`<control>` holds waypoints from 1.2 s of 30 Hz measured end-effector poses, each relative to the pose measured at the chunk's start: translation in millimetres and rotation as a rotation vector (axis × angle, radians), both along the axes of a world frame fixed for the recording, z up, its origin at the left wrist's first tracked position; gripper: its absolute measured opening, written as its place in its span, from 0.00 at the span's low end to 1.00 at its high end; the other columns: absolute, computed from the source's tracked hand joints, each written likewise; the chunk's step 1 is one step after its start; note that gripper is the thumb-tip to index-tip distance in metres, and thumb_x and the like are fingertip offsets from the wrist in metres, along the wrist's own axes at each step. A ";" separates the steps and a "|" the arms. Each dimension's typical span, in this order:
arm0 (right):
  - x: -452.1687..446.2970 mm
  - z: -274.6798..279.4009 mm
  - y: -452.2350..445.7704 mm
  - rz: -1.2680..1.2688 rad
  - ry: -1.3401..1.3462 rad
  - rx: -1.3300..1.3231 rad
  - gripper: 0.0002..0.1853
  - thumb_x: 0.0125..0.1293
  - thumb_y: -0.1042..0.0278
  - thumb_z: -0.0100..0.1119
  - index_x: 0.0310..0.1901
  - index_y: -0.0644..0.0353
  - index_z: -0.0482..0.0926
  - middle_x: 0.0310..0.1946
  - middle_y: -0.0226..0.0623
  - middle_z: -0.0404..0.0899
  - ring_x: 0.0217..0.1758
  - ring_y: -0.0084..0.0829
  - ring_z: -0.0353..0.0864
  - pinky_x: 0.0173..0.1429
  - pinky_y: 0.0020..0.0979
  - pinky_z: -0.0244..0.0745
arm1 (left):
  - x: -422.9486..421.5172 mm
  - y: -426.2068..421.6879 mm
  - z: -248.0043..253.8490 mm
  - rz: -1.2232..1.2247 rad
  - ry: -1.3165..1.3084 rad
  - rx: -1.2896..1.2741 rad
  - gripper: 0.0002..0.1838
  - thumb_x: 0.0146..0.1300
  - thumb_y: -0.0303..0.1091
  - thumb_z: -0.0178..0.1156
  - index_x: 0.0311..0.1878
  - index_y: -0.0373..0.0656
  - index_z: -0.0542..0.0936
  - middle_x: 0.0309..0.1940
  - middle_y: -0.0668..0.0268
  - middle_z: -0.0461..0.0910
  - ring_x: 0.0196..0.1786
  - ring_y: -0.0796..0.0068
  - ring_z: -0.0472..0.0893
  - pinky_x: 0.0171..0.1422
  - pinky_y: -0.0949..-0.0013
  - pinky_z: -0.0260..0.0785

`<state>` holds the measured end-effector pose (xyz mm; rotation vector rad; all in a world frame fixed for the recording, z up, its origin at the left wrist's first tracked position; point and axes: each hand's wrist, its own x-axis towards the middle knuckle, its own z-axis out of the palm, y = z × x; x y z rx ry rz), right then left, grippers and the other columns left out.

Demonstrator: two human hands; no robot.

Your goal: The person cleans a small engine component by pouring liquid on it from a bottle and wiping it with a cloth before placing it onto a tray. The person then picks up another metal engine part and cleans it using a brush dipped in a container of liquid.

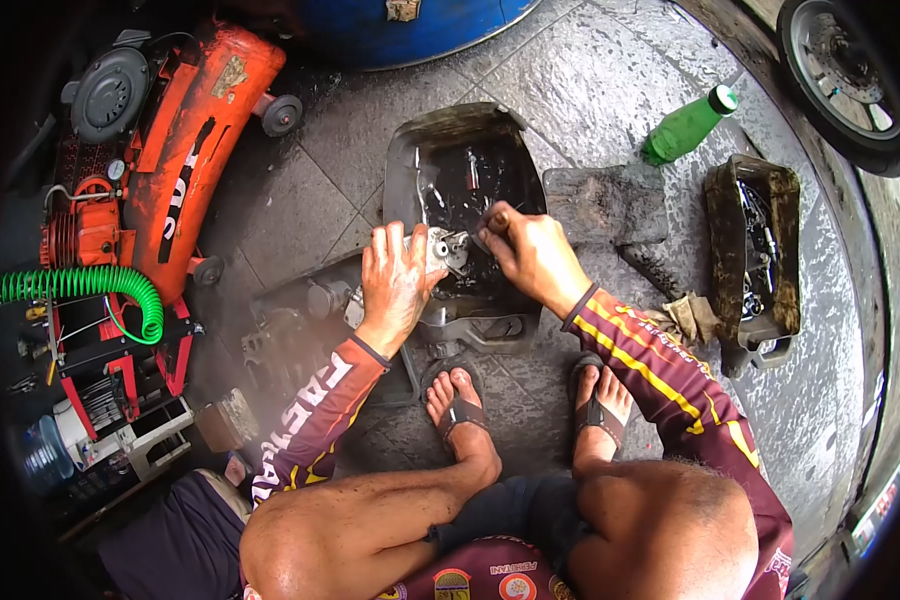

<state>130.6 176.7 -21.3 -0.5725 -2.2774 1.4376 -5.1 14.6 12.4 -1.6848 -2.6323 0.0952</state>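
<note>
A silvery metal part [448,252] with a round hole is held over a black tray [402,165] of dark liquid. My left hand [395,280] has its fingers wrapped round the part's left side. Just right of the part, my right hand [533,255] is closed in a pinch at its upper right; what lies between those fingers is too small to make out. Inside the tray, beyond the hands, lies a small tool with a red section [472,170].
An orange compressor [185,160] with a green coiled hose [90,285] stands left. To the right are a green bottle [688,127], a flat dark slab [605,203], a rag [692,318] and a parts tray [788,250]. A wheel [838,75] is upper right; a blue drum [400,35] is at the top.
</note>
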 end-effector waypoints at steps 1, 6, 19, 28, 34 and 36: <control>-3.0 10.3 0.2 -0.036 0.073 -0.019 0.07 0.67 0.69 0.62 0.41 0.62 0.76 0.26 0.52 0.82 0.33 0.53 0.85 0.37 0.46 0.80 | 1.9 -2.7 -0.2 0.004 -0.008 0.011 0.38 0.44 0.45 0.77 0.59 0.43 0.75 0.50 0.58 0.70 0.55 0.56 0.71 0.56 0.57 0.67; -11.9 -9.8 13.1 0.017 -0.096 0.180 0.08 0.67 0.68 0.62 0.42 0.62 0.78 0.27 0.51 0.83 0.33 0.54 0.85 0.38 0.47 0.80 | 2.1 0.3 2.4 -0.017 -0.033 0.028 0.38 0.43 0.41 0.78 0.59 0.43 0.75 0.51 0.57 0.70 0.55 0.55 0.70 0.59 0.56 0.67; -18.2 9.2 8.6 -0.077 0.021 -0.084 0.08 0.67 0.67 0.63 0.41 0.63 0.80 0.29 0.51 0.84 0.36 0.52 0.86 0.41 0.44 0.81 | -0.7 2.2 -2.2 -0.035 -0.078 0.121 0.46 0.41 0.39 0.79 0.67 0.39 0.71 0.49 0.56 0.72 0.54 0.55 0.71 0.60 0.56 0.67; -18.5 -6.0 3.4 0.003 -0.032 0.106 0.07 0.67 0.69 0.62 0.42 0.63 0.79 0.31 0.49 0.85 0.36 0.50 0.87 0.41 0.43 0.81 | -4.3 2.7 -2.4 0.007 -0.121 0.073 0.40 0.41 0.41 0.80 0.59 0.37 0.76 0.47 0.56 0.71 0.52 0.56 0.70 0.60 0.56 0.67; -9.5 9.9 0.0 -0.007 0.099 -0.157 0.08 0.66 0.68 0.64 0.41 0.63 0.80 0.28 0.53 0.83 0.35 0.52 0.86 0.40 0.45 0.81 | -11.4 -2.3 -7.5 -0.007 -0.040 0.024 0.38 0.42 0.46 0.79 0.58 0.43 0.78 0.45 0.61 0.73 0.51 0.59 0.72 0.55 0.58 0.67; -10.0 1.3 -1.7 0.056 0.010 -0.105 0.08 0.66 0.67 0.64 0.40 0.62 0.80 0.28 0.53 0.83 0.34 0.53 0.86 0.40 0.45 0.81 | -10.0 -1.2 -5.8 -0.028 -0.017 0.018 0.38 0.44 0.47 0.78 0.59 0.43 0.77 0.45 0.62 0.73 0.51 0.59 0.73 0.54 0.58 0.67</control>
